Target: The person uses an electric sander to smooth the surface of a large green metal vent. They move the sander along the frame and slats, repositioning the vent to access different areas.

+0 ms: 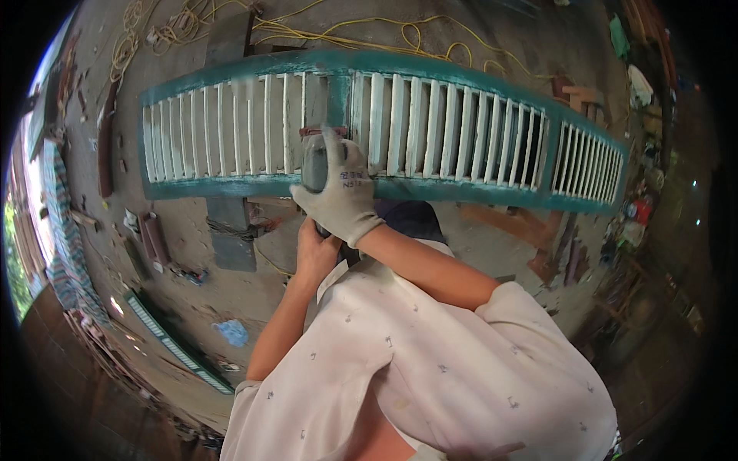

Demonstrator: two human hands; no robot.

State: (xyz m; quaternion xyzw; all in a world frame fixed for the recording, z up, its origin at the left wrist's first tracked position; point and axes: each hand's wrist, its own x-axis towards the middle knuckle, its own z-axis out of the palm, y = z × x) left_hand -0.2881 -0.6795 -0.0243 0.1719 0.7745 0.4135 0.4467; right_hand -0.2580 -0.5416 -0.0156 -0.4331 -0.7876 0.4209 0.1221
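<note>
A long louvered shutter (338, 96) with a green frame and whitish slats lies crosswise in front of me. On its middle crosspiece rests a dark grey power sander (314, 165) with a reddish-brown front edge; motion blurs its outline. My right hand (338, 188), in a pale knit glove, is closed over the sander's top, index finger stretched forward. Nearer my body, my bare left hand (316, 252) is wrapped round what seems to be its rear handle, mostly hidden by the glove and wrist. The sander's underside cannot be seen.
Yellow cable (415, 34) runs loosely across the floor beyond the shutter. Dark boards (233, 238) lie beneath it. A narrower green slatted panel (177, 342), a blue plastic bag (231, 333) and wood scraps (530, 230) are scattered around. Striped cloth (65, 223) hangs at far left.
</note>
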